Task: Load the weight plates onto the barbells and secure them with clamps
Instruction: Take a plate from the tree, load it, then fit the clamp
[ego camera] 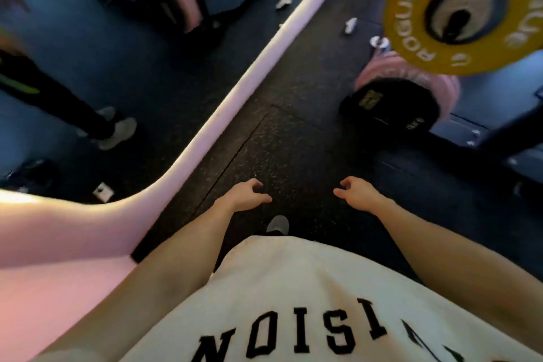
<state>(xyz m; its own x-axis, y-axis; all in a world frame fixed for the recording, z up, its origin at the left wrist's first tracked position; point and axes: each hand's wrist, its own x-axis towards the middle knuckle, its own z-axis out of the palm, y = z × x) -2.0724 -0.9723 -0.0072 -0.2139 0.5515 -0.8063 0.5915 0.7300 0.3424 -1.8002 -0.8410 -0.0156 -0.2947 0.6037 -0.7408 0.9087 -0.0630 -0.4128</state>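
A yellow weight plate (467, 9) hangs at the top right, its dark centre hole facing me. Below it sit pink plates (382, 75) and a black plate (388, 106) near the floor. Small silver clamps (351, 26) lie on the black rubber floor beside a barbell end (380, 42). My left hand (248, 195) and my right hand (357, 192) hang low in front of me, fingers loosely curled, holding nothing. Both hands are far from the plates.
A long pale pink bar or ledge (249, 79) runs diagonally from top centre to lower left. Another person's legs and grey shoes (117, 132) stand at the left. My own shoe (277, 225) shows below my hands. A rack's dark frame (482, 138) lies at right.
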